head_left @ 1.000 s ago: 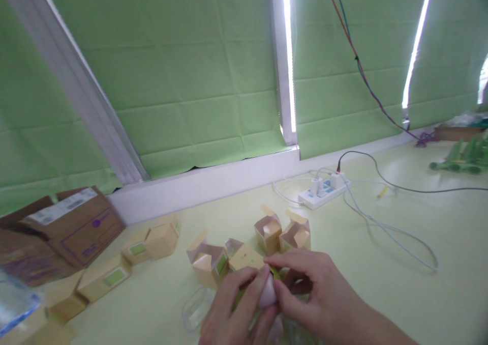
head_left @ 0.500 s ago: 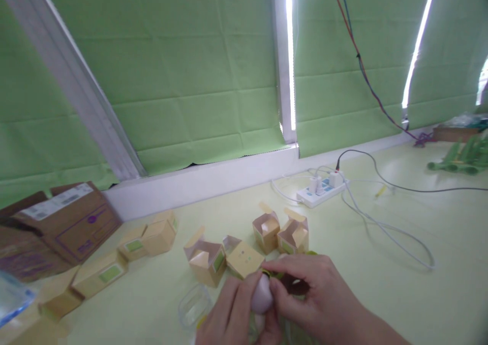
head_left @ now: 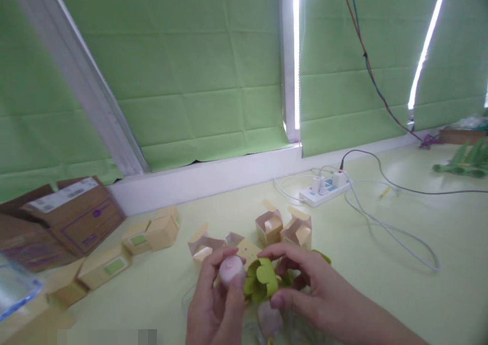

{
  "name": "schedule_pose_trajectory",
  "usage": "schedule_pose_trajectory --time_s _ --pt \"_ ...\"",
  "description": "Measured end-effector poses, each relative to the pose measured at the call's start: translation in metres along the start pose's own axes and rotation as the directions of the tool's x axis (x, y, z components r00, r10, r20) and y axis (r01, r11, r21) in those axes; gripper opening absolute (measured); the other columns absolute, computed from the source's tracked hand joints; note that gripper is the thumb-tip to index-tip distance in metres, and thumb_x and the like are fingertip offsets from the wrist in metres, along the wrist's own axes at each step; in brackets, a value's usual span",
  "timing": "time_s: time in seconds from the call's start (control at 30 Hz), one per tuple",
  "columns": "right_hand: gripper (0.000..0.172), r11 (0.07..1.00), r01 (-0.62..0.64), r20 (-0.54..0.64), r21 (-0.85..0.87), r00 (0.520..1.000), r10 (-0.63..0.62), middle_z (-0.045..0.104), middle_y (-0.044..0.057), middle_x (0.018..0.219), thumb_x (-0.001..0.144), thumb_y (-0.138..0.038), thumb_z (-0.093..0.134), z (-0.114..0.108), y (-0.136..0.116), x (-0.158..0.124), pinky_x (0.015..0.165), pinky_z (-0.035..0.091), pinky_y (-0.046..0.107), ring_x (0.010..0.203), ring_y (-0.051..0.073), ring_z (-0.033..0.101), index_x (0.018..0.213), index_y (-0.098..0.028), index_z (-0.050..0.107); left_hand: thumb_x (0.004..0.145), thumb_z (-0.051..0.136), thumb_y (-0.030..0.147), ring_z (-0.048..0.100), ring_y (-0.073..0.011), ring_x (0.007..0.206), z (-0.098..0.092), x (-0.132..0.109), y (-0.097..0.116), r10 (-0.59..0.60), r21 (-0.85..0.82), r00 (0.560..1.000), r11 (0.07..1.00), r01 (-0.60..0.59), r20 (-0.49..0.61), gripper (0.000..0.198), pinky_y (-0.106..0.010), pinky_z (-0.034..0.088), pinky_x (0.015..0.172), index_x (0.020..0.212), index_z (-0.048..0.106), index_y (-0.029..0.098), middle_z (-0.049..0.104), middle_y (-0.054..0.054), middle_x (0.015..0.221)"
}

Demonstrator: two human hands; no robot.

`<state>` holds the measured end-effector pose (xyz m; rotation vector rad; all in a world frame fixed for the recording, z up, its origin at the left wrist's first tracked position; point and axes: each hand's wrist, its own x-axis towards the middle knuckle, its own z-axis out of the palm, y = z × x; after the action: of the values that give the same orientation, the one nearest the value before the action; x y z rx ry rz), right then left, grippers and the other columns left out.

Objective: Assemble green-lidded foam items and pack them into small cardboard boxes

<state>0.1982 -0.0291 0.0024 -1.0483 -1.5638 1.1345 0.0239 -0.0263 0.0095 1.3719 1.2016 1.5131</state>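
My left hand pinches a small pale pink rounded piece between thumb and fingertips. Right beside it, my right hand holds a green petal-shaped paper cup, fingers curled around it. The pink piece and the green cup sit close together, just apart. A second pink piece lies below the green cup, partly hidden by my fingers. Behind my hands stand several small open yellow paper boxes.
More yellow boxes lie at the left near a brown cardboard carton. A white power strip with cables trails across the pale table at the right. Green items lie far right. Green blinds cover the window.
My hands have risen and come apart. The pink piece has moved left with my left hand, and the green paper cup now shows in my right hand.
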Motion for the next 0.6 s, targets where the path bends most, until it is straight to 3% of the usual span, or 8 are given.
schedule_pose_trajectory --time_s 0.13,0.2,0.33,0.43,0.6 --pt "0.045 0.992 0.047 0.029 0.117 0.998 -0.051 0.068 0.007 0.106 0.084 -0.028 0.074 -0.002 0.006 0.001 0.084 0.052 0.039 0.097 0.025 0.065 0.128 -0.025 0.063 0.086 0.065 0.044 0.06 -0.0132 0.062 -0.008 0.008 -0.005 -0.056 -0.113 0.997 0.992 0.062 0.053 0.023 -0.02 0.049 0.055 0.089 0.059 0.022 0.063 0.004 0.072" --pt "0.046 0.981 0.075 0.029 0.177 0.996 -0.081 0.068 0.009 0.109 0.085 -0.031 0.074 -0.002 0.01 0.001 0.085 0.052 0.04 0.097 0.026 0.065 0.129 -0.024 0.063 0.085 0.067 0.048 0.053 -0.0106 0.054 -0.008 0.008 -0.009 -0.054 -0.121 0.994 0.99 0.065 0.094 0.027 -0.019 0.046 0.051 0.092 0.058 0.023 0.056 0.006 0.066" --pt "0.047 0.942 0.117 0.024 0.313 0.991 -0.131 0.071 0.009 0.111 0.085 -0.035 0.078 -0.001 0.014 0.004 0.09 0.053 0.04 0.104 0.026 0.066 0.129 -0.025 0.065 0.072 0.079 0.045 0.068 -0.018 0.072 -0.002 0.001 -0.009 0.043 -0.008 0.98 0.999 -0.042 0.196 0.048 -0.023 0.052 0.058 0.112 0.062 0.025 0.069 0.0 0.086" --pt "0.045 0.904 0.116 0.049 0.411 0.988 -0.149 0.075 0.007 0.108 0.083 -0.035 0.081 0.0 0.015 0.007 0.091 0.053 0.035 0.104 0.023 0.069 0.125 -0.026 0.068 0.07 0.079 0.036 0.072 -0.0219 0.082 0.0 -0.003 -0.003 0.116 0.127 0.966 0.981 -0.148 0.23 0.038 -0.025 0.055 0.064 0.105 0.067 0.024 0.076 -0.002 0.092" --pt "0.043 0.84 0.133 -0.003 0.526 0.988 -0.155 0.077 0.003 0.1 0.076 -0.028 0.087 0.003 0.016 0.01 0.08 0.056 0.025 0.093 0.016 0.072 0.115 -0.026 0.07 0.067 0.083 0.034 0.072 -0.0179 0.069 0.001 -0.002 0.004 0.04 0.068 0.985 0.996 -0.051 0.167 0.035 -0.024 0.056 0.064 0.097 0.069 0.022 0.077 0.001 0.082"
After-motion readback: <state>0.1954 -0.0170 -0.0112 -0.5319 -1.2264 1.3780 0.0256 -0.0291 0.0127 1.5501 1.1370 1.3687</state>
